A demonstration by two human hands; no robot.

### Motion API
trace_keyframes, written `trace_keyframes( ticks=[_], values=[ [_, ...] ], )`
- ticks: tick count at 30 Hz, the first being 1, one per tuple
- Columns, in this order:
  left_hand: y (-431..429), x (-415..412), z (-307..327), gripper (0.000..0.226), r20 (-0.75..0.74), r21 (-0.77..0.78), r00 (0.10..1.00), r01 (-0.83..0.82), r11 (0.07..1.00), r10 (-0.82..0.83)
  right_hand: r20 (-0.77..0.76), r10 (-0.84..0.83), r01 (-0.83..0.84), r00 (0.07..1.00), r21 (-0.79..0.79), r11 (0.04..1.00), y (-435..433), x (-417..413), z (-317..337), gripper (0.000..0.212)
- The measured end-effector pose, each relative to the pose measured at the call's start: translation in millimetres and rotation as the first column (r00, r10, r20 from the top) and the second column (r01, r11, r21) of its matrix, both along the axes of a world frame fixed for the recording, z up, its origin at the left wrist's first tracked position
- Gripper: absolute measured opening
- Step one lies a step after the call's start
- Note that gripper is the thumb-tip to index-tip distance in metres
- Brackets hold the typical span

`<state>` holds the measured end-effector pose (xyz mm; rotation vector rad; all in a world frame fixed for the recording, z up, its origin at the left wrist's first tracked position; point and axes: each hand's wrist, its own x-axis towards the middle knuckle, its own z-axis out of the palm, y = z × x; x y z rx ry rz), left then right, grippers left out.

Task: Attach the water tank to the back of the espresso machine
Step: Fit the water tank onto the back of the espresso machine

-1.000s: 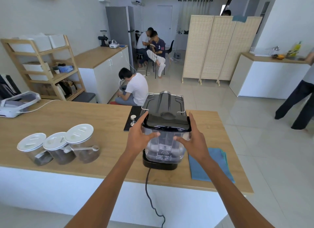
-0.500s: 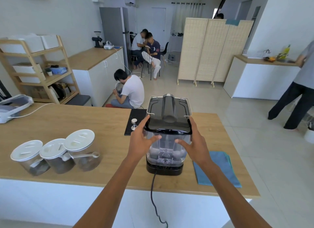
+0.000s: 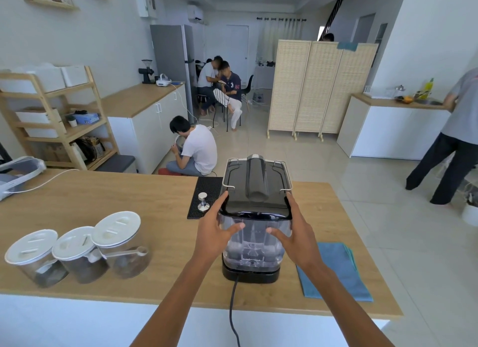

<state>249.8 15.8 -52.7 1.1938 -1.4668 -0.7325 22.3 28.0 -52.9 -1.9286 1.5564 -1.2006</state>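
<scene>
left hand (image 3: pixel 214 234) + right hand (image 3: pixel 297 236): clasp clear plastic water tank (image 3: pixel 252 243) from both sides | tank: upright at rear of black espresso machine (image 3: pixel 256 188) | wooden counter (image 3: pixel 129 199)

The clear water tank (image 3: pixel 253 243) stands upright against the black espresso machine's (image 3: pixel 256 188) near-facing back.

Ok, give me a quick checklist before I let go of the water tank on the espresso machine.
1. Both hands on tank: left hand and right hand hold the water tank sides. Ok.
2. Tank upright against the espresso machine: ok.
3. Tank bottom seated on base: cannot tell.
4. Power cord hangs free below, not pinched: ok.
5. Blue cloth lies beside the base, not under it: ok.
</scene>
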Motion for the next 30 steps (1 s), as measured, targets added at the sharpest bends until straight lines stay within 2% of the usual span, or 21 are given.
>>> trace_keyframes(
  ticks=[7, 14, 18, 22, 27, 30],
  values=[
    [-5.5, 3.2, -13.0, 0.092, 0.008, 0.000, 1.000, 0.023, 1.000, -0.023, -0.016, -0.030, 0.030, 0.999, 0.038, 0.999, -6.5, -0.5, -12.3, 0.102],
    [-3.6, 0.0, -17.0, 0.097, 0.139, -0.060, 0.990, -0.021, 0.998, 0.030, -0.031, -0.034, 0.035, 0.999, 0.022, 0.999, -3.1, -0.7, -15.5, 0.099],
    [-1.6, 2.6, -22.9, 0.095, 0.158, -0.083, 0.987, 0.004, 0.997, 0.009, -0.021, -0.014, 0.014, 1.000, 0.003, 1.000, -1.1, -3.8, -20.7, 0.095],
    [-4.9, 6.4, -26.1, 0.095, 0.243, -0.048, 0.970, -0.016, 0.999, 0.028, -0.055, -0.023, 0.024, 0.998, 0.019, 1.000, 0.0, -1.9, -17.7, 0.096],
    [-4.5, 11.4, -25.7, 0.094, 0.270, -0.039, 0.963, 0.019, 0.999, -0.008, -0.069, -0.023, 0.024, 0.997, 0.017, 1.000, 3.9, -0.5, -15.6, 0.096],
    [3.6, 13.7, -16.1, 0.091, 0.281, -0.096, 0.960, 0.018, 0.995, 0.009, -0.096, -0.042, 0.043, 0.995, 0.007, 0.999, 5.8, -1.3, -16.3, 0.098]
  ],
)
